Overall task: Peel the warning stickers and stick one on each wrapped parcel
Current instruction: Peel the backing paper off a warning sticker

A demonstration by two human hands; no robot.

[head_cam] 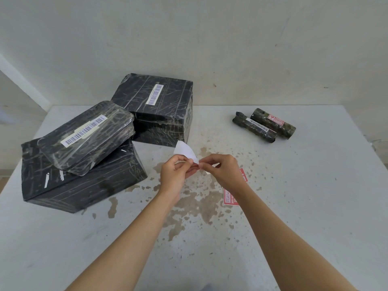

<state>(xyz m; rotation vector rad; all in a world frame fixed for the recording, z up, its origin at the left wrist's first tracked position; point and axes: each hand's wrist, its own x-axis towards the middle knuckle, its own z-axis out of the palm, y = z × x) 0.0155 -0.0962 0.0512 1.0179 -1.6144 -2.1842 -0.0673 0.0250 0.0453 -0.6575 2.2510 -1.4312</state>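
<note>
Parcels on the left: big parcel (84, 185) sits on the bench (304, 206), flat parcel (88, 137) lies tilted on top of it, and square parcel (159, 110) stands behind, by the wall. No red sticker is seen on any of the three.

Left hand (175, 175) pinches the lower edge of the sticker (185, 151). The sticker is held up off the bench between both hands, white back toward the camera. Right hand (223, 172) pinches the same corner, fingertips meeting the left's.

Likely step is splitting the sticker from its backing. To do it well:
- Left hand grips the backing firm.
- Right hand lifts just the corner with a nail.
- Pull slow and flat so the sticker doesn't tear or fold onto itself.
- Touch only the edge of the glue side.

Spare stickers (230, 198), red, lie on the bench under the right wrist, partly hidden. On the far right two rolls lie touching. The near roll (254, 127) has a barcode only, the far roll (275, 122) has a red sticker on it. Four parcels look unlabelled.
</note>
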